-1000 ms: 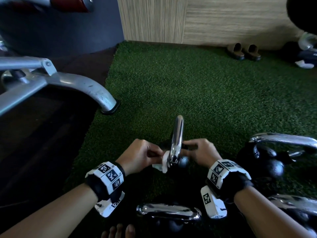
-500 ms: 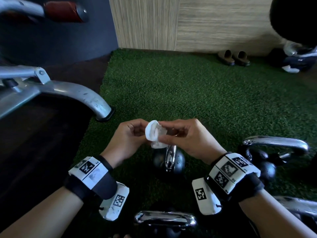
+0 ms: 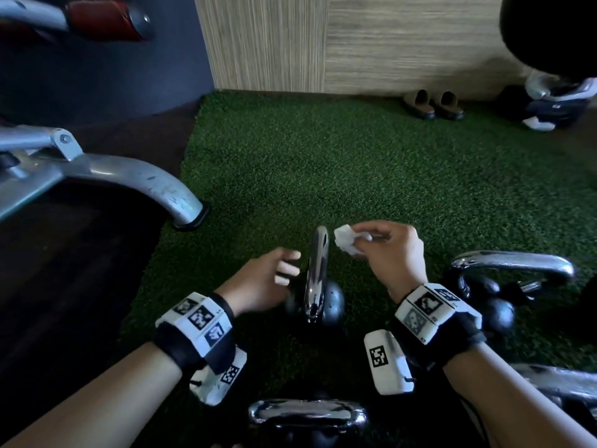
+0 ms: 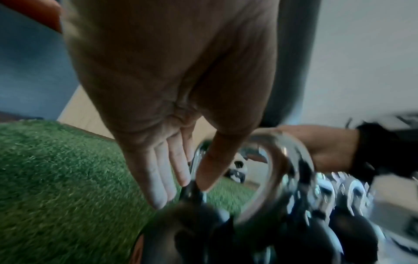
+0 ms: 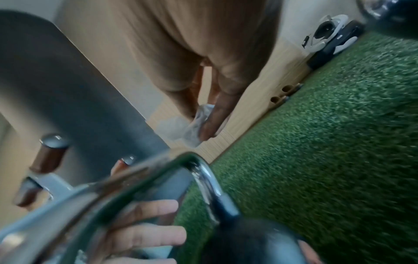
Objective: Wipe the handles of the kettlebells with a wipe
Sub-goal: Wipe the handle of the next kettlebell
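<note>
The person crouches over a cluster of kettlebells on the green turf (image 3: 323, 163). The one in play, the middle kettlebell (image 3: 326, 303), stands upright between the two hands, its chrome handle (image 3: 318, 270) seen edge-on from the head view, so the loop's long axis runs straight away from the person. The right hand (image 3: 392, 253) hovers just to the right of the handle's far top end, fingers pinching a crumpled white wipe (image 3: 347, 242) that sits close beside the chrome but, as far as I can tell, apart from it. The left hand (image 3: 268, 281) is low on the other side, fingers straight and relaxed, grasping nothing, their tips near the handle's base; in the left wrist view they look about to touch it, though blur keeps me from saying they do.

The wipe lies nearer the crown of the loop than the left hand does, so I judge the right hand will bring it leftward onto the handle and run it along that near-far axis while the left steadies the bell. Another chrome handle (image 3: 510, 265) waits to the right, one (image 3: 307, 412) nearest the person.
</note>
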`<state>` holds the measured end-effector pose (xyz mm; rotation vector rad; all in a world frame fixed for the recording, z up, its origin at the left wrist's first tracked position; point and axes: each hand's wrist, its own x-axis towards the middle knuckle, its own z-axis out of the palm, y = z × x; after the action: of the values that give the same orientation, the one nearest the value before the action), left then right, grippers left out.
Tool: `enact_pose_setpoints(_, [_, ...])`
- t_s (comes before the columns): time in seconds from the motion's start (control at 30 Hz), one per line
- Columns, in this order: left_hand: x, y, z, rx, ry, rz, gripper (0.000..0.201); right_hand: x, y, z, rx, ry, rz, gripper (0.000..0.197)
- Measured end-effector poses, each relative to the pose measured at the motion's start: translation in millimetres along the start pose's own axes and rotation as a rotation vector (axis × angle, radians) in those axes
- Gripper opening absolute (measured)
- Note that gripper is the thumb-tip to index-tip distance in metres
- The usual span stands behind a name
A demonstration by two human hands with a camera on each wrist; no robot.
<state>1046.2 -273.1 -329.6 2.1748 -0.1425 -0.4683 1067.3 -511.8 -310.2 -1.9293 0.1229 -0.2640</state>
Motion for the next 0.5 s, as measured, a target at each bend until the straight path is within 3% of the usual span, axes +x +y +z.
enact_pose_setpoints(0.13, [-3, 3, 31, 0.416, -0.141, 0.150, 0.095, 8, 21, 17, -0.219, -0.029, 0.117, 0.013])
enact_pose_setpoints(0.2, [-2, 0, 46, 0.509, -0.169, 0.201, 0.110, 10, 24, 28, -0.203, -0.095, 0.129, 0.012])
enact_pose_setpoints(0.27, [-2, -8, 55, 0.511, -0.108, 0.190, 0.119, 11, 28, 39, -0.165, -0.110, 0.117, 0.017])
enact_pose_setpoints(0.4, [-6, -18, 61, 0.495, 0.031, 0.230, 0.111, 10, 45, 52, -0.112, -0.090, 0.178, 0.016])
enact_pose_setpoints(0.5, [-9, -12, 64, 0.466, 0.078, 0.176, 0.099, 8, 51, 53, -0.141, -0.107, 0.184, 0.013])
